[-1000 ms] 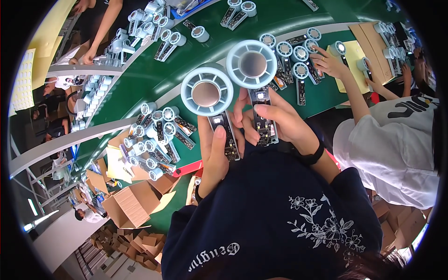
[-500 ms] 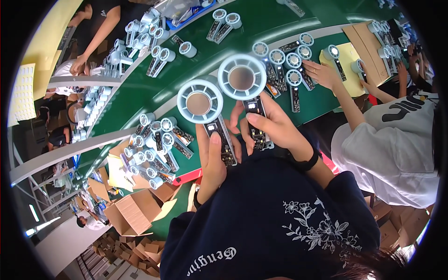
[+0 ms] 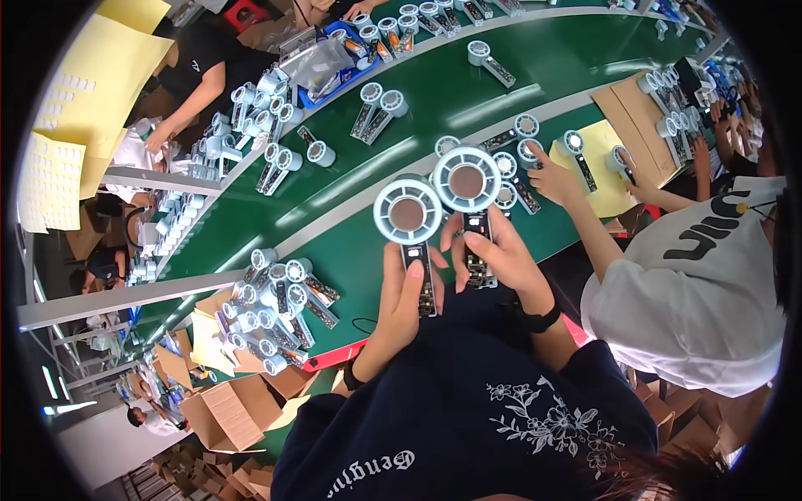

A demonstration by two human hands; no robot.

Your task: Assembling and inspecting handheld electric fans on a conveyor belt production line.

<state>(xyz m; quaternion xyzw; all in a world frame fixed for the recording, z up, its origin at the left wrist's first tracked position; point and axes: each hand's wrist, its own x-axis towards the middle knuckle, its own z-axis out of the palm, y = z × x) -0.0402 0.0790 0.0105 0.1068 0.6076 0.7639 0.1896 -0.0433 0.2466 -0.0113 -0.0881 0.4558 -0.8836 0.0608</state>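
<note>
My left hand [image 3: 401, 302] is closed round the handle of a light-blue handheld fan [image 3: 408, 215], its thumb lying on the exposed dark circuit board. Beside it, my right hand [image 3: 511, 260] grips the handle of a second handheld fan [image 3: 468, 181] in the same way. Both fans are upright with their round, spoked heads facing me, and the heads overlap or touch; which one I cannot tell. Behind the right one, several similar fans [image 3: 505, 164] lie on the green table, partly hidden.
A pile of fans [image 3: 284, 292] lies at left on the green table [image 3: 351, 250], near an open cardboard box [image 3: 230, 411]. At right, a co-worker's hand [image 3: 551, 179] touches a fan beside a yellow sheet [image 3: 603, 196]. A conveyor belt [image 3: 434, 92] carrying fans runs beyond a metal rail.
Both fans, still held, have moved down and away from my head, and now look smaller. The left one has come nearer the right. The co-worker's nearer hand has shifted on the fans.
</note>
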